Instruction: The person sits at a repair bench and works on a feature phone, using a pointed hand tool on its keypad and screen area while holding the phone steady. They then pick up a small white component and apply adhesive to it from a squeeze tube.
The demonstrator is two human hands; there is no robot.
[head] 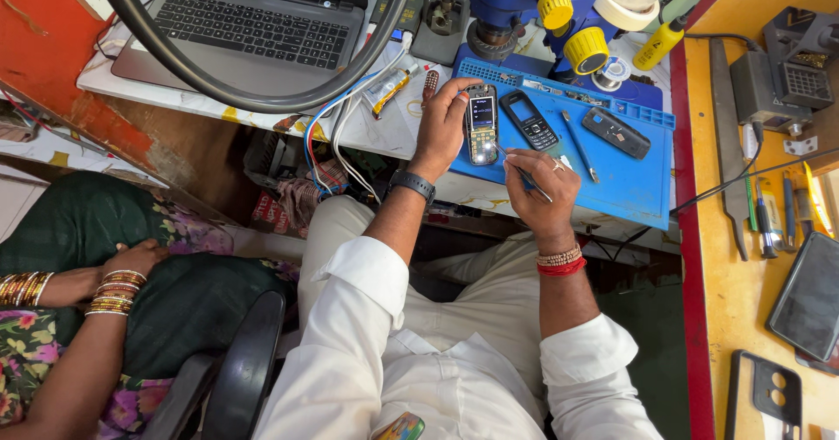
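Note:
My left hand (444, 125) holds a small opened mobile phone (481, 124) upright over the near edge of a blue work mat (631, 187). Its circuit board and a lit small screen show. My right hand (540, 187) grips a thin screwdriver (522, 173), its tip touching the lower part of the phone. I wear a white shirt, a dark watch on the left wrist and bead and red bands on the right.
On the mat lie a black keypad phone (530, 120), another screwdriver (578, 145) and a black phone cover (616, 132). A laptop (249, 29) sits left, a blue microscope (559, 12) behind. Tools line the yellow bench (743, 256) right. Another person in bangles (112, 291) sits at left.

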